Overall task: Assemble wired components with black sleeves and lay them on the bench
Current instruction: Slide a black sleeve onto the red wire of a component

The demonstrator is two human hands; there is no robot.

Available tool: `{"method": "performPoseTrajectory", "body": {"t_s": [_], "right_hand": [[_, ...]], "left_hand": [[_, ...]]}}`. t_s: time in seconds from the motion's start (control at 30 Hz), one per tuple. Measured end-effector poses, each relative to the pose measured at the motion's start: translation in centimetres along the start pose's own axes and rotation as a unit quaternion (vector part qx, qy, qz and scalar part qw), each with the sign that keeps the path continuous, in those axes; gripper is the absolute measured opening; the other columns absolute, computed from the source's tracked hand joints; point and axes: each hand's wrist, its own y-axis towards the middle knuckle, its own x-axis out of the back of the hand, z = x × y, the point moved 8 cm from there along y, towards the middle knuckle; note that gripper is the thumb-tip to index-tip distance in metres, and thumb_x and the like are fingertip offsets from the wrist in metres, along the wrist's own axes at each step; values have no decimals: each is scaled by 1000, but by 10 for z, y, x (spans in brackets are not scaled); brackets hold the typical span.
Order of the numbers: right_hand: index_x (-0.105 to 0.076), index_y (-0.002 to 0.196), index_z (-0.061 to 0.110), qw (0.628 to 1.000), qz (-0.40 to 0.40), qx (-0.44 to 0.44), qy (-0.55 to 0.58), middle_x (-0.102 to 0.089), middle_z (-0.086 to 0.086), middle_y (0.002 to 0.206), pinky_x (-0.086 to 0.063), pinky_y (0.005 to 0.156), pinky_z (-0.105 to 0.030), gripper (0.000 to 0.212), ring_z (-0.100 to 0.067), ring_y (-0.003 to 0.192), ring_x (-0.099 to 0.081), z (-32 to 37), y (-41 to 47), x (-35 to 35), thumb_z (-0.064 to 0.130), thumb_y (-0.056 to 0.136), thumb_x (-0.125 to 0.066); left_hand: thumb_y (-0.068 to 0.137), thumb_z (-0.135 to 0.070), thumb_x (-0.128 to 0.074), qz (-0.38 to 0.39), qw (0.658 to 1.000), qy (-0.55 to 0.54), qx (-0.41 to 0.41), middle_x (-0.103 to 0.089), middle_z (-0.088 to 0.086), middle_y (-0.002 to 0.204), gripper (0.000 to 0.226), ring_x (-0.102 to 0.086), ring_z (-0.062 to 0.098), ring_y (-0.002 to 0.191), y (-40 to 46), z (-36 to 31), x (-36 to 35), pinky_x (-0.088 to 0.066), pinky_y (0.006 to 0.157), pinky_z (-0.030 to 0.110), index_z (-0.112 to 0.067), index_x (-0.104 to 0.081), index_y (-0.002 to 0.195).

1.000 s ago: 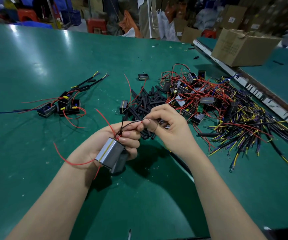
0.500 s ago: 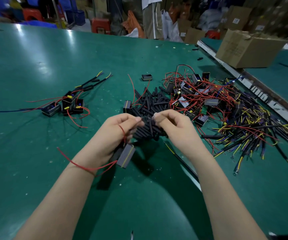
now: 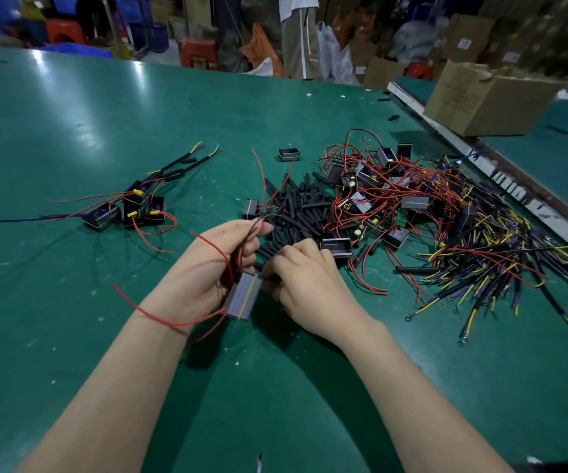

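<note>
Left hand: we see it gripping a boxed component by its wires
Right hand: fingers curled among the black sleeves; whether it holds one we cannot tell
Surroundings: finished units left, wire tangle right
Room: bare green surface nearest us

Near bench open; sleeve pile ahead, wire tangle right, finished units left.
</note>
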Motion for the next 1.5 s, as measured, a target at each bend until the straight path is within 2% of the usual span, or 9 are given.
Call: {"method": "performPoseTrajectory", "body": {"t_s": [0.1, 0.23, 0.33, 0.43, 0.6, 0.83, 1.2, 1.33, 1.5], "right_hand": [[-56, 113, 25, 992, -58, -80, 73, -57, 3, 109, -15, 70, -33, 33, -24, 104, -38, -17, -1, 15, 6, 86, -50], [-46, 137, 33, 974, -129, -146, 119, -52, -2, 103, -25, 77, -33, 53, -24, 95, -39, -48, -6, 33, 4, 93, -44], [-47, 132, 39, 911, -136, -173, 349, -51, 4, 93, -39, 90, -33, 64, -16, 92, -48, -58, -8, 36, -8, 91, -35], [-46, 119, 51, 858, -145, -140, 472, -48, 21, 85, -41, 76, -15, 59, 5, 71, -46, -51, -9, 41, -3, 98, -35], [-50, 115, 38, 766, -174, -162, 597, -55, 10, 76, -46, 57, -19, 35, -8, 69, -62, -50, -8, 38, 7, 98, -49], [-54, 111, 27, 663, -224, -234, 674, -68, 12, 71, -42, 53, -15, 20, -4, 67, -63, -61, -14, 35, 22, 93, -58], [-63, 103, 32, 652, -184, -258, 689, -67, 6, 82, -38, 52, -16, 13, -6, 64, -55, -59, -14, 29, 29, 90, -62], [-62, 105, 32, 729, -208, -201, 621, -67, 5, 75, -43, 58, -15, 18, -3, 61, -53, -56, -11, 41, 22, 91, -64], [-53, 110, 42, 832, -258, -126, 474, -68, 11, 76, -42, 72, -20, 30, -1, 75, -59, -46, -13, 57, 28, 87, -65]], "left_hand": [[77, -25, -60, 23, 999, 16, -40, -53, -7, 51, 15, -46, 3, 43, -19, -11, -17, -38, 46, 15, -13, -69, 77], [68, -33, -66, 42, 997, 63, -20, -60, -6, 61, 16, -50, 3, 56, -31, -13, -24, -39, 59, 16, -21, -76, 73], [66, -33, -67, 46, 994, 95, -17, -63, -6, 65, 16, -50, 2, 57, -31, -10, -26, -37, 58, 13, -23, -77, 74], [64, -36, -69, 54, 992, 113, -21, -65, -6, 68, 20, -51, 3, 60, -32, -10, -28, -37, 60, 14, -24, -77, 77], [62, -42, -71, 60, 989, 127, -46, -66, -6, 70, 27, -52, 4, 63, -33, -12, -29, -34, 66, 22, -25, -77, 82], [71, -34, -67, 64, 984, 151, -70, -66, -7, 68, 19, -54, 0, 61, -34, -13, -32, -40, 57, 10, -22, -76, 82], [72, -31, -66, 78, 980, 163, -85, -69, -7, 70, 16, -59, -2, 67, -35, -13, -37, -44, 63, 8, -23, -76, 82], [71, -34, -67, 43, 981, 171, -84, -67, -6, 67, 21, -53, 0, 58, -31, -12, -31, -41, 56, 10, -18, -73, 83], [70, -27, -66, 15, 974, 185, -131, -64, -11, 61, 26, -59, 0, 61, -29, -16, -28, -47, 61, 11, -15, -61, 92]]}}
